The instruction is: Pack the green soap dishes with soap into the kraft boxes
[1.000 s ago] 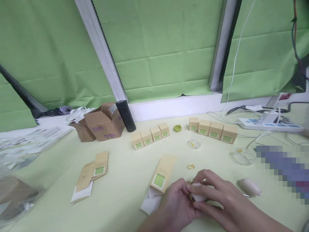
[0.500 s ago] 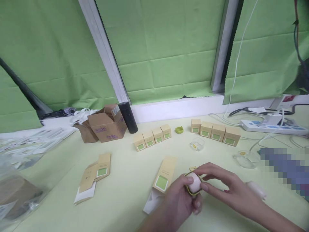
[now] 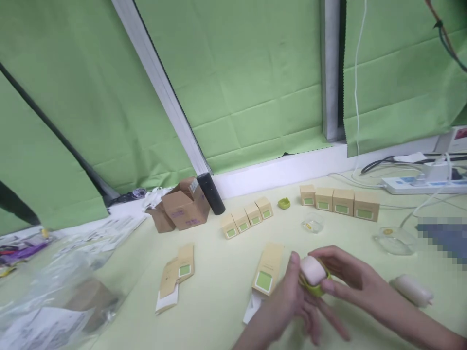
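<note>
"what is in view over the counter?"

"a white rounded piece, partly inside a green case, raised between a person's two hands, to the right of an opened carton."

"and the grip?"

"the right hand pinches the green case at its right side, thumb on the near wall, forefinger curved over the far edge. the left hand has its thumb upright by the left side, other fingers spread loosely beneath; from here i cannot tell how firmly it bears on anything."

"what would make for good handling?"

"in my judgement, a steady hold on the green case by its walls, with the white piece square to the opening. it looks tilted, so pressure from one side alone might make it bind or pop out. the case looks soft; too hard a squeeze could narrow its mouth. better, i think, to gather those loose fingers under the base as support."

"anything close by to mind?"

"a pale cylinder lies beside the right forearm, a clear dish beyond the fingers. elbows are best kept in."
</note>
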`<state>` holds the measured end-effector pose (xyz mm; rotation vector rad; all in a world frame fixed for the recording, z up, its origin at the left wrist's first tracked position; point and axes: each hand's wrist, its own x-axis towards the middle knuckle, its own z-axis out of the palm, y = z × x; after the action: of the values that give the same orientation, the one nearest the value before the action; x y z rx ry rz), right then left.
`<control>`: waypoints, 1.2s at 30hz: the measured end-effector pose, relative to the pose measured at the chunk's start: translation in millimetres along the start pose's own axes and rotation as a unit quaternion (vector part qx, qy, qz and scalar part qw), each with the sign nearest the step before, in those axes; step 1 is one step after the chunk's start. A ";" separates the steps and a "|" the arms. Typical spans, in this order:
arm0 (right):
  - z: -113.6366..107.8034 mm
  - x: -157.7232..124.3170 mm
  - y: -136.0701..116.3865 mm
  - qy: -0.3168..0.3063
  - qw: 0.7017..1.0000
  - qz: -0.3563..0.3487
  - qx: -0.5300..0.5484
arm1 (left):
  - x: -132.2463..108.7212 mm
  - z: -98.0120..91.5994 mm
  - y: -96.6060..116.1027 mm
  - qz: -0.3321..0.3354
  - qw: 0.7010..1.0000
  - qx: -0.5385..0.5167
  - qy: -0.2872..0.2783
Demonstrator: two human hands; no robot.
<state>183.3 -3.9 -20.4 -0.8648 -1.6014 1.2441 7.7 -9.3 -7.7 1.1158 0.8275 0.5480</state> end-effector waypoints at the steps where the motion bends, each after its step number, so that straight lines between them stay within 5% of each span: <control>1: -2.2 1.7 -1.9 0.027 0.999 0.016 0.027 | -6.7 -6.1 10.5 -0.012 0.995 0.082 0.047; 4: -12.4 8.6 -4.2 0.096 0.986 0.079 0.108 | -22.7 -33.0 36.1 0.032 0.908 0.312 0.277; 6: -18.4 13.7 -2.4 0.102 0.976 0.097 0.166 | -26.7 -53.0 40.5 0.002 0.870 0.367 0.330; 10: -21.9 21.0 2.6 0.101 0.965 0.073 0.232 | -24.2 -75.8 25.1 -0.033 0.886 0.354 0.297; 15: -29.4 27.7 -0.4 0.117 0.970 0.025 0.210 | -26.6 -80.9 11.7 0.033 0.920 0.298 0.252; 20: -69.4 35.9 -9.2 0.284 0.959 -0.020 0.010 | -27.7 -92.0 11.4 0.054 0.923 0.220 0.310; 23: -99.7 34.4 -17.0 0.318 0.944 -0.026 -0.088 | -23.1 -92.2 7.3 0.046 0.918 0.190 0.346; 26: -114.9 36.2 -20.2 0.271 0.948 -0.021 -0.165 | -17.1 -88.7 -0.3 0.037 0.913 0.172 0.367; 30: -102.4 63.3 -8.3 0.169 0.946 -0.002 -0.278 | -13.4 -86.8 -6.5 0.066 0.914 0.169 0.362; 36: -69.7 115.9 18.8 0.073 0.880 0.030 -0.468 | -16.5 -89.3 -10.2 0.075 0.926 0.135 0.345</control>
<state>208.4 129.5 -5.7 -1.5536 -2.0606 0.3451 -74.1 24.5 -30.2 1.2580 1.4689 1.0091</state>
